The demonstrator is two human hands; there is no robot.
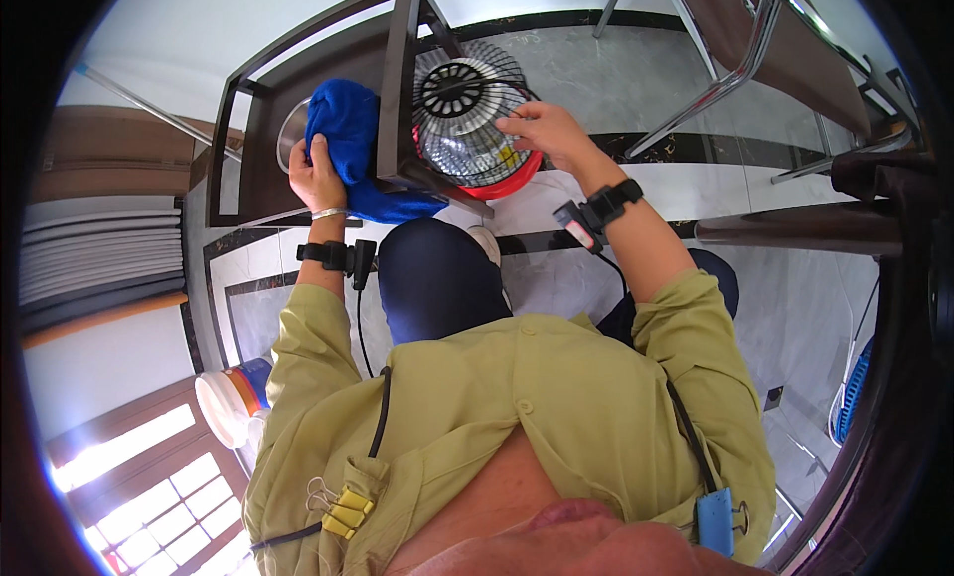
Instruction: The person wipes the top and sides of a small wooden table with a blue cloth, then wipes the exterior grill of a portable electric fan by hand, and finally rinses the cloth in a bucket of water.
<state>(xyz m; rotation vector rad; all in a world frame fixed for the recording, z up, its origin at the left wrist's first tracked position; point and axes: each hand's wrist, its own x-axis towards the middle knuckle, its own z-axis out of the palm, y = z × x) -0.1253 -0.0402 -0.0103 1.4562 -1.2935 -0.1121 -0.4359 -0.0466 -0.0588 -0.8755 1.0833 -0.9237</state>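
My left hand pinches a blue cloth, with the thumb and fingers on its left side. Below, more of the same cloth drapes past the edge of a dark brown framed stand. Behind the cloth, a round metallic disc shows in part on the stand. My right hand is raised at the right side of a fan-like appliance with a black wire guard and a red rim. Its fingers are bent close together near the guard; whether they touch it or hold anything is unclear.
A metal-legged chair stands at the upper right. A brown rounded furniture edge lies to the right. My knee is just below the stand. A white bucket is at the lower left. Cables hang from both wrist devices.
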